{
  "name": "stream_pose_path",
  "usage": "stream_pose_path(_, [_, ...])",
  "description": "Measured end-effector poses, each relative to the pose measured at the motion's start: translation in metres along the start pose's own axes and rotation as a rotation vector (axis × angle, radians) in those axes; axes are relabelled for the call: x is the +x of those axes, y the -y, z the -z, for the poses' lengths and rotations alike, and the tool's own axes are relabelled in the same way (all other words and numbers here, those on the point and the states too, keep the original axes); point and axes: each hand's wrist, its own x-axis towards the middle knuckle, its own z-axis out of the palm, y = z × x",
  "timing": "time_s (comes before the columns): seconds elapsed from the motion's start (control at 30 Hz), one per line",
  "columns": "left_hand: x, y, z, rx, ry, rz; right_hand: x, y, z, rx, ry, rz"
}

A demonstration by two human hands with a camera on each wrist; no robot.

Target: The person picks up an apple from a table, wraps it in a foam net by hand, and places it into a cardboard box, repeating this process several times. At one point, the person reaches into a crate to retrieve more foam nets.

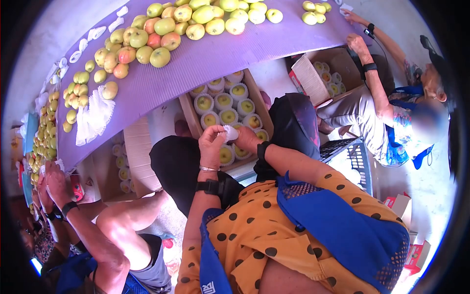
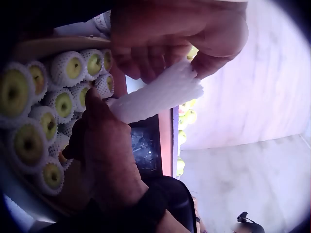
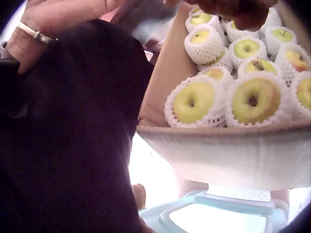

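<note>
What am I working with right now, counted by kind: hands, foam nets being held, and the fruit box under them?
Hands: 2, left hand and right hand
Foam net pinched between them: 1
Box of netted apples: 1
Total: 4

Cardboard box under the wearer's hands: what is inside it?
The cardboard box holds rows of yellow-green apples, each in a white foam net sleeve. Both hands, left hand and right hand, hold another foam sleeve above it, covering part of the front row; lower layers cannot be seen.
</note>
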Motion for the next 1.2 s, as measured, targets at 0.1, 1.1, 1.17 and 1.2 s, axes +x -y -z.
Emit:
stream_pose_path(0.1, [-0.001,0.001,-0.001,0.025,0.056,-0.032,0.001,-0.001,0.0,-0.002,0.008,-0.027])
stream_pose_path(1.1, [0.01,0.026,0.015,0.078,-0.552,-0.172,-0.002,0.027,0.055,-0.126,-0.029,0.006])
stream_pose_path(1.17, [0.01,0.027,0.013,0.055,-0.577,-0.134,0.003,0.056,0.087,-0.089,-0.049,0.015])
stream_pose_path(1.2, [0.011,0.027,0.011,0.046,-0.584,-0.085,0.01,0.065,0.097,-0.083,-0.111,0.118])
